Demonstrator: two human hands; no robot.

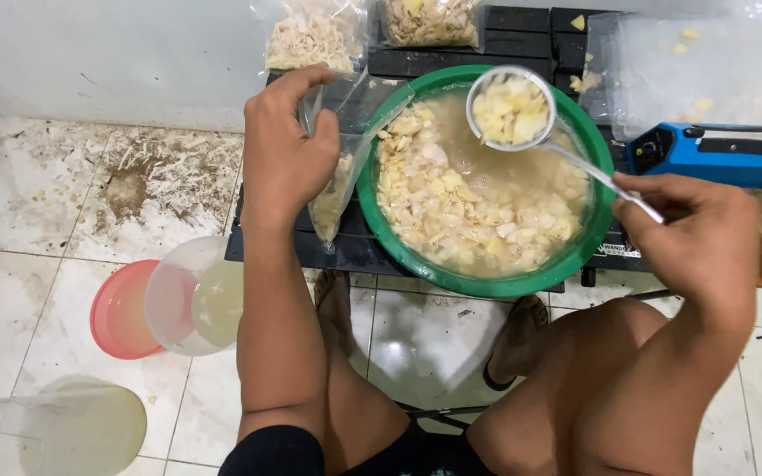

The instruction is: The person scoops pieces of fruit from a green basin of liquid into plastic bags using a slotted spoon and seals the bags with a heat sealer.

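left hand [282, 154] pinching bag [339, 167] mouth beside basin [593, 141] | right hand [694, 234] gripping ladle [511, 108], full, over basin

The person wore black shorts [399, 454] and dark sandals [522, 322]; both arms, hands, knees and feet were bare, without rings or watch.

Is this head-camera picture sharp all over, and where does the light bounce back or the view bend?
Head view: the green basin and the ladle in the right hand look sharp; the clear bag in the left hand shows pale glare; floor tiles shine; edges curve slightly, and the jug at left looks softer.
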